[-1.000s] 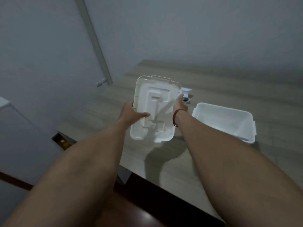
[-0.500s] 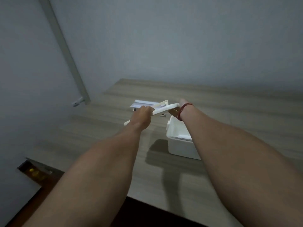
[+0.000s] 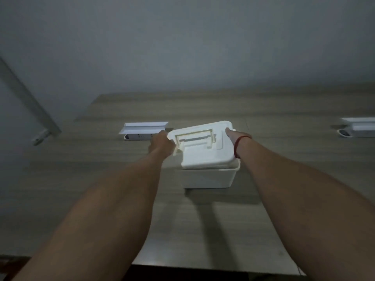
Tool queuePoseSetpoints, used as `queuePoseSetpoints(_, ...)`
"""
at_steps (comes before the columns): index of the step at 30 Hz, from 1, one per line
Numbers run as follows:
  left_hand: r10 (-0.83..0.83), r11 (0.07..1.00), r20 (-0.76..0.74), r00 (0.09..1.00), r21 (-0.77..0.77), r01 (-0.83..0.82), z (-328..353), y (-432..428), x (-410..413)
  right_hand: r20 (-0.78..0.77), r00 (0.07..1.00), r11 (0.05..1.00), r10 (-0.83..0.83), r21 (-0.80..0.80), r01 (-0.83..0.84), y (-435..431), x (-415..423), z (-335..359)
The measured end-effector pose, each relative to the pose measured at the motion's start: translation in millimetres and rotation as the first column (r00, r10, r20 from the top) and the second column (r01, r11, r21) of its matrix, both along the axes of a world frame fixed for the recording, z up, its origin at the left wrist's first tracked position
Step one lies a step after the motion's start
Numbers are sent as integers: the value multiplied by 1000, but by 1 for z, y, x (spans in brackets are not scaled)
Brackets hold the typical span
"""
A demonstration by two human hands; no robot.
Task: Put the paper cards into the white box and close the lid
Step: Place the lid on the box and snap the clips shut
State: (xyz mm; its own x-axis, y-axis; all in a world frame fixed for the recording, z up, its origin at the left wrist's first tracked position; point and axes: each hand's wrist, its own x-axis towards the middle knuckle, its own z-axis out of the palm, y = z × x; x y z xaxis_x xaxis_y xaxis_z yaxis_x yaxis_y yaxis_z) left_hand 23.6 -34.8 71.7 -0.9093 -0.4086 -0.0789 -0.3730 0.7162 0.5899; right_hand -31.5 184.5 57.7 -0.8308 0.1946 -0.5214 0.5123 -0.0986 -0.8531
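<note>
The white box (image 3: 209, 178) stands on the wooden table (image 3: 81, 169) in the middle of the view. Its white lid (image 3: 205, 151), with a flat handle on top, lies over the box, a bit skewed and with its far side raised. My left hand (image 3: 161, 146) grips the lid's left edge. My right hand (image 3: 233, 135), with a red band on the wrist, holds the lid's right far corner. The lid hides the inside of the box, and I see no paper cards.
A white power strip with a folded white cover (image 3: 143, 130) lies behind my left hand. A second white unit (image 3: 357, 128) sits at the table's far right. A grey wall rises behind the table. The table's near edge runs along the bottom.
The lid, held upright a second ago, has been turned flat and brought right and down onto the box. The view has swung to centre on the box.
</note>
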Motion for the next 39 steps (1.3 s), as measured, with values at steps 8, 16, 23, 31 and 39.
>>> queuePoseSetpoints(8,257,905,122,959,318,-283,-48,29,-35,-72,972,950,-222,207,233,17,-3,-11)
queuePoseSetpoints(16,392,892,89,916,210,-402,-70,30,-60,-112,986,818,-121,552,163,1,-16,-44)
queuePoseSetpoints(23,386,874,138,912,262,-409,-84,20,-67,-15,998,754,-62,654,56,2,-26,-48)
queuePoseSetpoints(31,386,890,121,914,212,-404,-87,21,-61,12,1000,747,-16,665,3,3,-24,-56)
queuePoseSetpoints(39,342,921,113,933,154,-357,-97,24,-53,25,999,752,-19,659,-2,9,-18,-60)
